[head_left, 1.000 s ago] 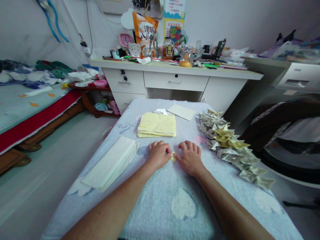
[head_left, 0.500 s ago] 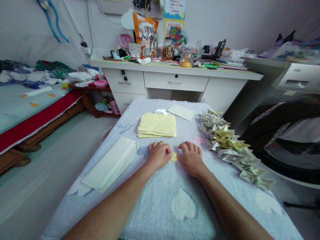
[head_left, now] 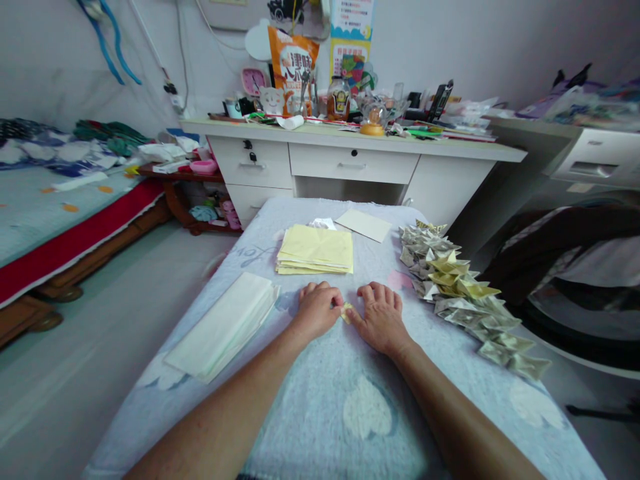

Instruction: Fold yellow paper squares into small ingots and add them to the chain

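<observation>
A small folded piece of yellow paper (head_left: 345, 315) lies on the cloth-covered table (head_left: 310, 400) between my hands. My left hand (head_left: 319, 308) pinches its left edge between thumb and curled fingers. My right hand (head_left: 381, 319) rests palm down with fingers spread, its thumb pressing on the paper's right side. Beyond the hands sits a stack of yellow paper sheets (head_left: 315, 250). To the left lies a pile of long pale paper strips (head_left: 225, 327). Along the right side runs a row of pointed folded paper pieces (head_left: 470, 300), mostly grey with some yellow.
A pale card (head_left: 364, 225) and crumpled white paper (head_left: 323, 224) lie at the table's far end. Behind stands a white desk (head_left: 350, 163) crowded with items. A bed (head_left: 75, 200) is at left, and a washing machine (head_left: 590, 200) at right.
My right thumb has slid left onto the yellow paper, covering more of it. My left hand keeps its pinch, nearly unmoved.
</observation>
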`<control>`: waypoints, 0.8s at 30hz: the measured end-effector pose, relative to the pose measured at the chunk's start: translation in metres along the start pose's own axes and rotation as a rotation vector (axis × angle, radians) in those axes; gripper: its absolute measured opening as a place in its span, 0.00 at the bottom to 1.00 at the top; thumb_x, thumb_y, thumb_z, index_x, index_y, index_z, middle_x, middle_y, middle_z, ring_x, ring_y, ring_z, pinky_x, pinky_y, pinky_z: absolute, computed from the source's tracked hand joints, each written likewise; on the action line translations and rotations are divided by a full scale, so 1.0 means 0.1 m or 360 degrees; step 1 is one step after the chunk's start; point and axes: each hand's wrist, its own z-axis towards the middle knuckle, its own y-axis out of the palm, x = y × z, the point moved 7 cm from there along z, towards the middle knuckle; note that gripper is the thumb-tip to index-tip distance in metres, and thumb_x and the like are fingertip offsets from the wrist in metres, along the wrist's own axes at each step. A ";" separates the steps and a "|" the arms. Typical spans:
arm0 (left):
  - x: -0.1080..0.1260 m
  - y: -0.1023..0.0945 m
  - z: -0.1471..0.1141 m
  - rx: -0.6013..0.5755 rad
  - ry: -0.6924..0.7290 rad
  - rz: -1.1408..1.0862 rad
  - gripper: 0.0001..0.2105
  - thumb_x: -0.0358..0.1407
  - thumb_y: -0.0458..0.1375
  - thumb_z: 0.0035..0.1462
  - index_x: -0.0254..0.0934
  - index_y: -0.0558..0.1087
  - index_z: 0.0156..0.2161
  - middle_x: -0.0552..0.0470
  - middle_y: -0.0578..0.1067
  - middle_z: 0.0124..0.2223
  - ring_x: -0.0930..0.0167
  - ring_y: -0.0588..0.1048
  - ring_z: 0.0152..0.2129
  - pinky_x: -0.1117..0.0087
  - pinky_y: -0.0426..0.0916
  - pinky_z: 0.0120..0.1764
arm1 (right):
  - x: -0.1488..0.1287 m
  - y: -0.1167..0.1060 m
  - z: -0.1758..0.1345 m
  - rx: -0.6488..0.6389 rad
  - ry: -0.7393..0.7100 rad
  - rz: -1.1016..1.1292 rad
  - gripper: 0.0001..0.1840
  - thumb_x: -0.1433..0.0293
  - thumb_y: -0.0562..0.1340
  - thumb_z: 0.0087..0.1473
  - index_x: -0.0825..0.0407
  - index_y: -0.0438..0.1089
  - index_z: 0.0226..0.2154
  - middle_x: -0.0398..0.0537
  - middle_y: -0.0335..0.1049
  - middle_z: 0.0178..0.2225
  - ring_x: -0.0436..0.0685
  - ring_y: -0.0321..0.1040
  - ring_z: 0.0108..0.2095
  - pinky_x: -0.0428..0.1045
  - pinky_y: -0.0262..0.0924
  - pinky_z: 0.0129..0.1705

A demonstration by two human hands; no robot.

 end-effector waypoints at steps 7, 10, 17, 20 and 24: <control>0.01 -0.01 -0.02 0.0016 0.0049 0.0031 0.02 0.37 0.59 0.52 0.44 0.73 0.32 0.56 0.73 0.38 0.67 0.67 0.40 0.64 0.57 0.45 | -0.02 -0.01 0.00 -0.0043 -0.0040 0.0081 0.19 0.55 0.54 0.56 0.50 0.62 0.44 0.53 0.60 0.48 0.63 0.54 0.49 0.58 0.46 0.51; 0.03 -0.02 -0.04 0.0051 0.0117 0.0025 0.05 0.37 0.59 0.52 0.44 0.72 0.36 0.55 0.73 0.39 0.66 0.66 0.41 0.64 0.57 0.45 | -0.04 -0.04 -0.02 -0.0037 -0.0138 0.0131 0.15 0.59 0.56 0.56 0.51 0.63 0.42 0.53 0.61 0.48 0.61 0.54 0.48 0.57 0.46 0.52; 0.07 -0.01 -0.06 0.0033 0.0218 -0.0030 0.08 0.37 0.58 0.52 0.44 0.72 0.39 0.54 0.71 0.41 0.65 0.66 0.42 0.63 0.57 0.47 | -0.08 -0.04 -0.02 -0.0006 -0.0277 0.0318 0.10 0.64 0.57 0.55 0.51 0.64 0.38 0.52 0.61 0.47 0.61 0.55 0.48 0.57 0.47 0.52; 0.10 -0.02 -0.06 0.0040 0.0251 -0.0111 0.08 0.34 0.58 0.49 0.42 0.71 0.37 0.55 0.71 0.40 0.66 0.67 0.41 0.64 0.57 0.46 | -0.09 -0.05 -0.02 -0.0003 -0.0302 0.0405 0.09 0.66 0.59 0.53 0.51 0.64 0.37 0.52 0.62 0.46 0.61 0.55 0.47 0.57 0.48 0.51; 0.15 -0.03 -0.06 0.0004 0.0288 -0.0299 0.07 0.30 0.57 0.48 0.41 0.69 0.35 0.56 0.73 0.36 0.67 0.68 0.38 0.65 0.58 0.45 | -0.08 -0.08 -0.02 -0.0005 -0.0290 0.0522 0.08 0.70 0.60 0.50 0.51 0.63 0.35 0.50 0.64 0.43 0.61 0.56 0.46 0.56 0.50 0.48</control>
